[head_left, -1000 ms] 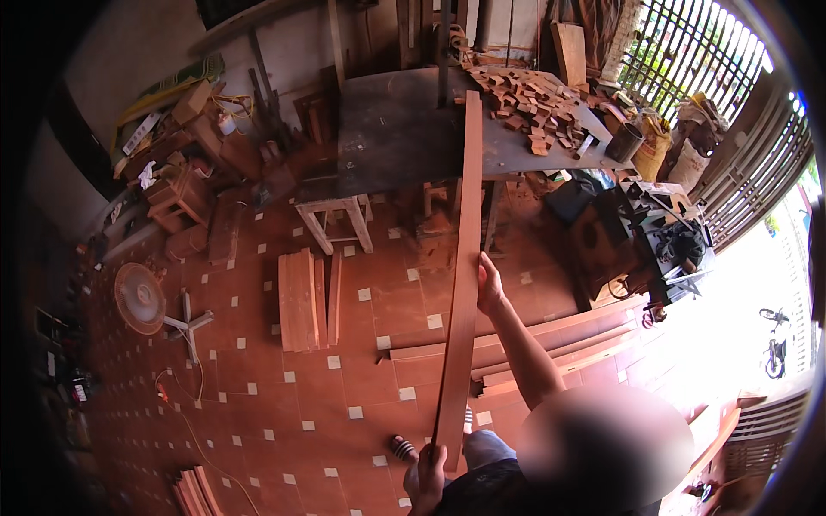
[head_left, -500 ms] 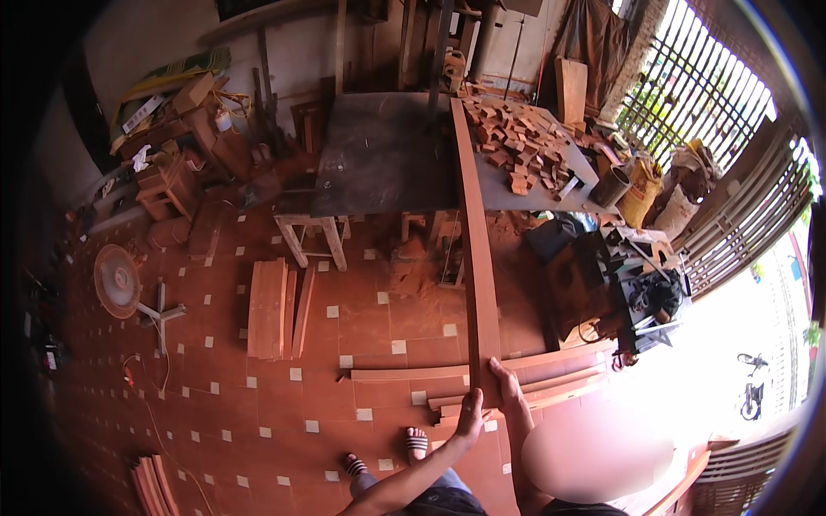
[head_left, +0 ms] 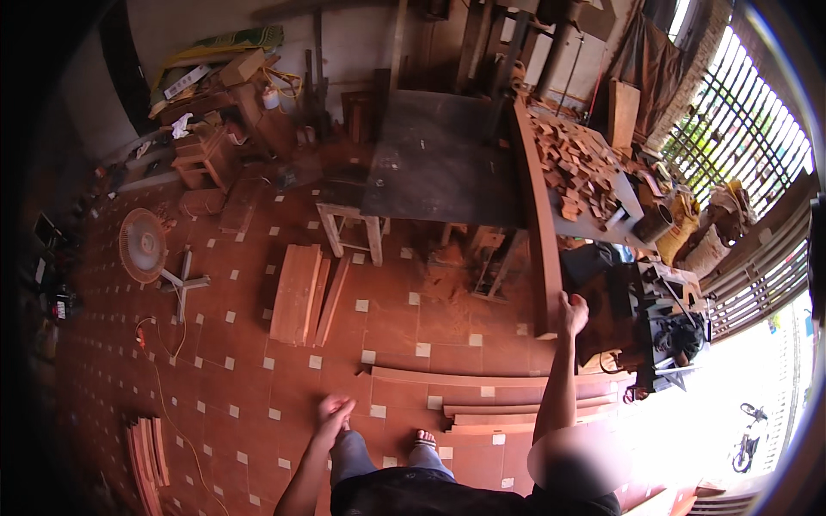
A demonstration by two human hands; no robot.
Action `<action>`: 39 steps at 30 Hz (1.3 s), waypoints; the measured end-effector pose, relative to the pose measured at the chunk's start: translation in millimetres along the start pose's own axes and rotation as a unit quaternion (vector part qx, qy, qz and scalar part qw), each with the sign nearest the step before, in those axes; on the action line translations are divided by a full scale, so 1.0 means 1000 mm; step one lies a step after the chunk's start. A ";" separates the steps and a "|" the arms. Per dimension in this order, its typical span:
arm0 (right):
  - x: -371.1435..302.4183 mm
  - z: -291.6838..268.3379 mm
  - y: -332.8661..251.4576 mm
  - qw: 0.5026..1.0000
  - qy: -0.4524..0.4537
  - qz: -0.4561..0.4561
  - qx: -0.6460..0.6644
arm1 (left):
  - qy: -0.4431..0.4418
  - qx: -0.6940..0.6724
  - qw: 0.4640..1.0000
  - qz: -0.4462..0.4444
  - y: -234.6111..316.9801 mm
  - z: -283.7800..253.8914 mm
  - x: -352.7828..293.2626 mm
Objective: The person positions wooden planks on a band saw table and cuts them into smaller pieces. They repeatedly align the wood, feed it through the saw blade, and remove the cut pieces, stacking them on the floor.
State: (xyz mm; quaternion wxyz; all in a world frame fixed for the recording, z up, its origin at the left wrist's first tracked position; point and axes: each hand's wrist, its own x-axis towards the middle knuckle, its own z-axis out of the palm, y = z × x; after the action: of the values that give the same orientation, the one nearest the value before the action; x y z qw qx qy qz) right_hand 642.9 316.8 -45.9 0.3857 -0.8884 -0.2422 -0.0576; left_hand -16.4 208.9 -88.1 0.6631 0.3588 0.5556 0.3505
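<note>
A long reddish wooden board (head_left: 538, 215) runs from the far edge of the dark table (head_left: 447, 163) out over its near edge. My right hand (head_left: 574, 314) grips the board by its right side, close to the near end, with the arm stretched forward. Away from the board, my left hand (head_left: 334, 414) hangs low above my left knee. Its fingers are curled in, and nothing shows in them.
Many small wood offcuts (head_left: 572, 159) cover the right table. Planks (head_left: 297, 292) stand stacked on the tiled floor, and long strips (head_left: 482, 378) lie ahead of my feet. A fan (head_left: 143, 245) is at left, a cluttered bench (head_left: 641, 318) at right.
My left hand has let go of the board and swung down to the left. The board has moved forward, with my right hand still on it. My view has shifted too.
</note>
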 end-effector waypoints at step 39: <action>-0.168 0.409 -0.379 0.899 -0.002 0.416 0.140 | -0.730 -0.293 0.604 0.131 0.668 0.095 0.433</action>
State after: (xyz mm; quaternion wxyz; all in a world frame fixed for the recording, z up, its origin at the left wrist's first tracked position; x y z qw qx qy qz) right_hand 281.3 765.4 -129.7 0.4944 -0.8452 0.1428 0.1442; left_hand 92.5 906.8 292.1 0.8648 0.3512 -0.2984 0.1991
